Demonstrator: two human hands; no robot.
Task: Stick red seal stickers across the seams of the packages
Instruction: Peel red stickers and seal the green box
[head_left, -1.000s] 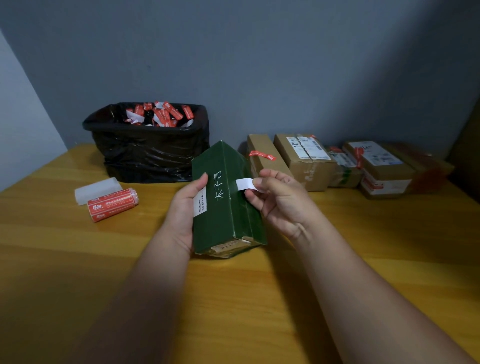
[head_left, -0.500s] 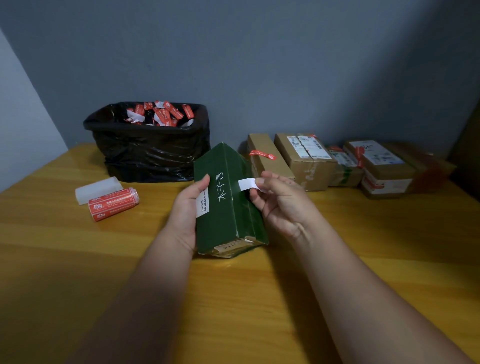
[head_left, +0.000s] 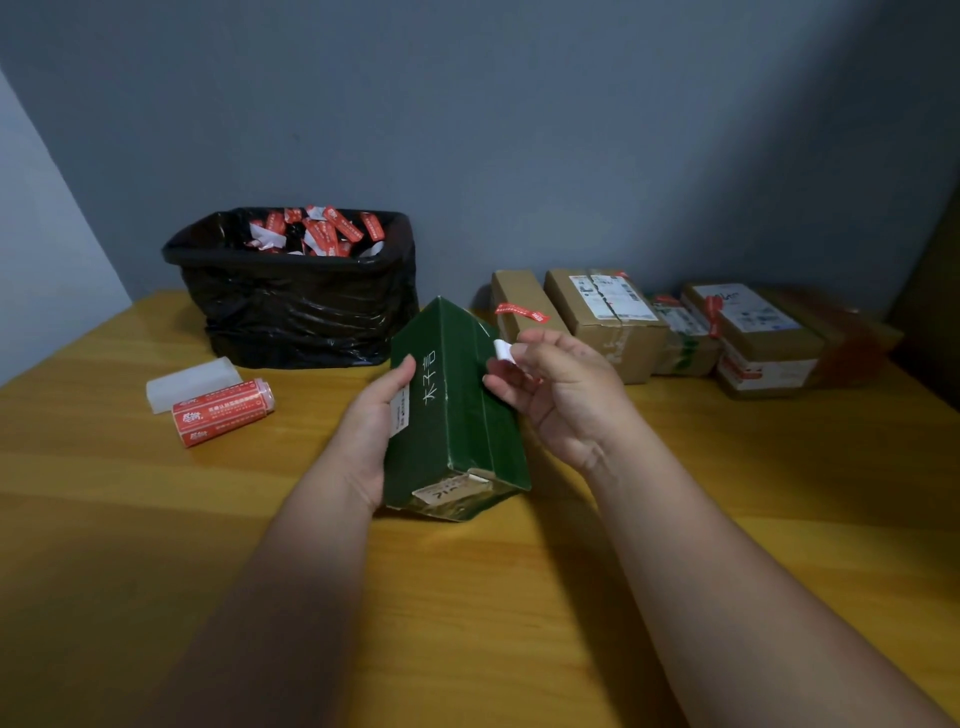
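Right hand (head_left: 563, 395), fingers curled, pinching a small white strip (head_left: 503, 348) at the upper right edge of the green box (head_left: 457, 410); left hand (head_left: 374, 423) gripping the box's left side, thumb laid on its top face, box tilted with its near end on the worktop (head_left: 519, 597). Left of box: red sticker roll (head_left: 223, 412) beside a white case (head_left: 192, 383), black-lined bin (head_left: 301, 301) of red and white scraps behind. Right rear: brown packages (head_left: 660, 325) in a row, some bearing red seal stickers (head_left: 521, 310).

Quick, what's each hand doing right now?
Left hand: grips the green box by its left side.
Right hand: pinches a sticker strip, white side showing, beside the box.
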